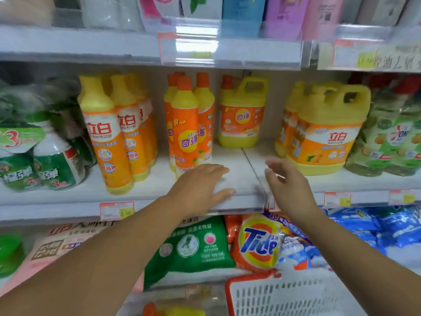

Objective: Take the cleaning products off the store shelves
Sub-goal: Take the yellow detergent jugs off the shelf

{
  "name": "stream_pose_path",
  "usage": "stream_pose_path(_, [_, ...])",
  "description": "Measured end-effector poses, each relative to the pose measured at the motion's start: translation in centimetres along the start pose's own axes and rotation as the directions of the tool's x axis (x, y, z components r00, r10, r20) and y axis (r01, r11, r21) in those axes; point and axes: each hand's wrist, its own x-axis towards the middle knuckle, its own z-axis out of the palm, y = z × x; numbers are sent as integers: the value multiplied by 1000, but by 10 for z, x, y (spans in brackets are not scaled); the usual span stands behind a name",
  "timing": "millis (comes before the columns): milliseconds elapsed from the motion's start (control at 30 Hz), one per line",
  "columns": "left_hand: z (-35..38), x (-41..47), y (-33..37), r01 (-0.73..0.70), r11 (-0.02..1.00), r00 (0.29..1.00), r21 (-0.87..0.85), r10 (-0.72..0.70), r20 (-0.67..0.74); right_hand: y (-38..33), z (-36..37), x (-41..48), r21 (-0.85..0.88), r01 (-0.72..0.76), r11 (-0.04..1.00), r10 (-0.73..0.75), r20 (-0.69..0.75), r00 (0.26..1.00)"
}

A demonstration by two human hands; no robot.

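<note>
Closest to my lens is a white slotted basket (228,297) with a red rim, low at the right, and both bare forearms run up past it to the middle shelf (237,176). My left hand (200,188) lies flat, palm down, fingers straight, on the front of that shelf board, with the thumb along the edge. It grasps nothing. My right hand (287,185) hovers just beside it, fingers loosely spread and a little blurred, also empty.

The dish-soap stock stands upright on this shelf, long axes vertical. An orange-capped bottle (186,124) stands at the head of its cluster, its foot just behind my left knuckles. That makes it the nearest item, and the left hand's to take. A small yellow jug (241,119) sits far back against the wall, straight beyond the gap between my hands and about equally near to each, handle on top. A large yellow handled jug (323,133) stands forward and to the right of my right fingertips, near but not touching.

I judge the turn is this: the bottle needs only a curl of the left fingers round its lower body, while the small jug needs a deeper reach over bare board. Yellow-capped bottles (104,133) stand well to the left, and a Tide bag (257,242) lies on the shelf below.
</note>
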Motion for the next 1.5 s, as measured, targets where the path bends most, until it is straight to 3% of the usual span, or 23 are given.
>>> stream_pose_path(133, [23,22,-8,-108,983,989,149,91,113,1,17,77,-37,17,999,-17,-24,1000])
stream_pose_path(267, [39,22,-16,-148,975,987,167,156,-35,18,36,138,-75,-164,984,169,66,983])
stream_pose_path(333, [49,22,-22,-163,967,975,194,189,-120,25,45,163,-67,-170,983,177,111,978])
stream_pose_path(433, [55,22,-25,-167,965,971,200,196,-136,26,51,193,-69,-135,988,139,45,989])
stream_pose_path(600, [55,21,-25,-149,967,973,205,180,-146,40,67,223,204,-131,970,125,39,991])
stream_pose_path(733, [55,21,-24,-148,970,976,193,174,-128,43,67,218,154,-126,980,126,14,992])
stream_pose_path(867, [53,19,-23,-147,967,977,206,175,-122,48,65,203,-62,-137,989,140,39,989])
stream_pose_path(1133, [54,21,-23,-162,964,970,213,195,-145,26,49,182,286,-103,953,85,75,994])
stream_pose_path(1500, [55,22,-24,-156,962,956,222,203,-210,9,-7,114,153,37,988,-59,142,988])
